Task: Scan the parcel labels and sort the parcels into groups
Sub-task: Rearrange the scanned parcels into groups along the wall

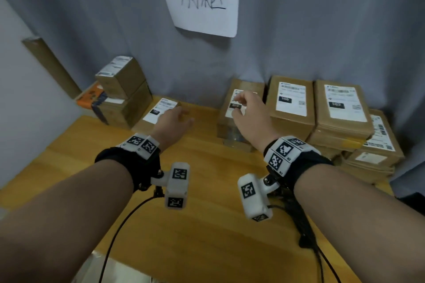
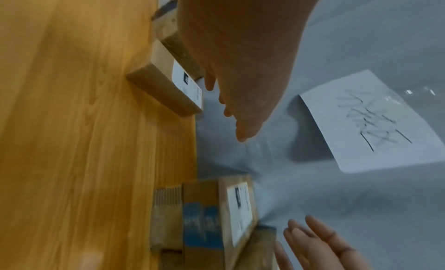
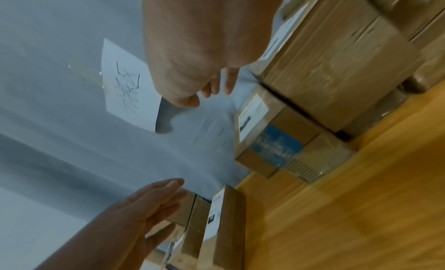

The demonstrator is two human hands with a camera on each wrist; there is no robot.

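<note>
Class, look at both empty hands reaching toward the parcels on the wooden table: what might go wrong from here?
1. The left stack stands uneven, so the left hand reaching beside it might knock it over.
2. The flat parcel lies alone between groups, so it may get sorted wrongly.
3. The right hand covers a label, which could block scanning.

bare forearms wear black wristbands (image 1: 128,163) carrying white tagged cameras (image 1: 178,185), black cables (image 1: 119,230).

Brown labelled parcels (image 1: 292,103) flat on table, grouped left and right against wall.
</note>
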